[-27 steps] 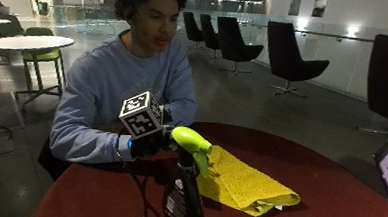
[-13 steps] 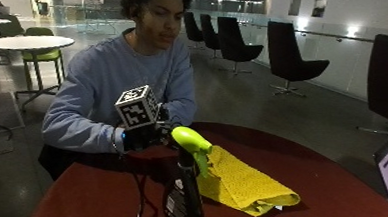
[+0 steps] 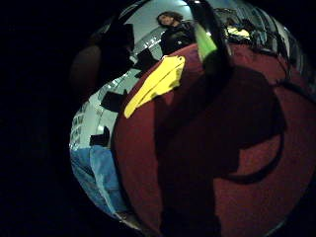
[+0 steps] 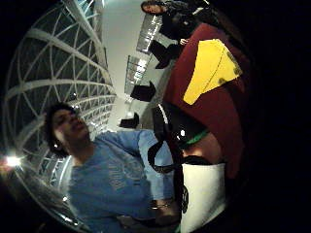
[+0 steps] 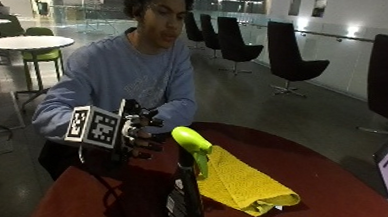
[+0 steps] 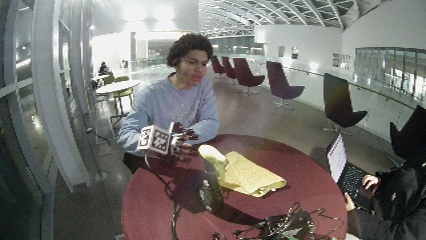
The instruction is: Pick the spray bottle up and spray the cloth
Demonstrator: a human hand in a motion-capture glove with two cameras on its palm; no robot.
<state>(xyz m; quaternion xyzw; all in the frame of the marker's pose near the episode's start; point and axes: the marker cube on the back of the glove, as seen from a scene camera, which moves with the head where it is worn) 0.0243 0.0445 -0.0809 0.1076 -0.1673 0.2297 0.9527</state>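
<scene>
A: On the dark red round table (image 5: 322, 195), spray bottle (image 5: 187, 188) upright near the front edge, dark body, lime-green head (image 5: 191, 140) on top. Nobody touching it.

B: Cloth?

A: Yellow cloth (image 5: 243, 183), folded, flat on the table just beside the bottle, on the side away from the gloved hand. Bottle's green trigger overlaps the cloth edge in the outside view; can't tell if they touch.

B: Right hand (image 5: 139, 135)?

A: Black glove, raised above the table edge in front of the person's chest. Fingers (image 5: 154, 135) loosely spread, pointing toward the bottle head, nothing in the grip. Near the head, clear gap between them.

B: Wide view agree?

A: Yes. Hand (image 6: 181, 142) up beside the bottle (image 6: 212, 187), apart from it; cloth (image 6: 249, 177) lies past the bottle toward the table's middle.

B: Palm cameras?

A: Little-finger side: red tabletop (image 3: 256, 187) fills most of it, yellow cloth (image 3: 155, 84) lying on it, bottle's green head (image 3: 205, 42) and dark neck standing beside the cloth. Big dark shadows on the table. Thumb side: cloth (image 4: 211, 70) on the table (image 4: 228, 111), plus the person's blue sweatshirt (image 4: 116, 179).

B: Other hand?

A: Not seen clearly, skip it.

B: Anything else on the table?

A: Open laptop (image 6: 346, 167) at the far side in the wide view, tangle of cables (image 6: 283, 225) at the near edge. Another person's hand rests at the laptop, not on the task's things.
</scene>
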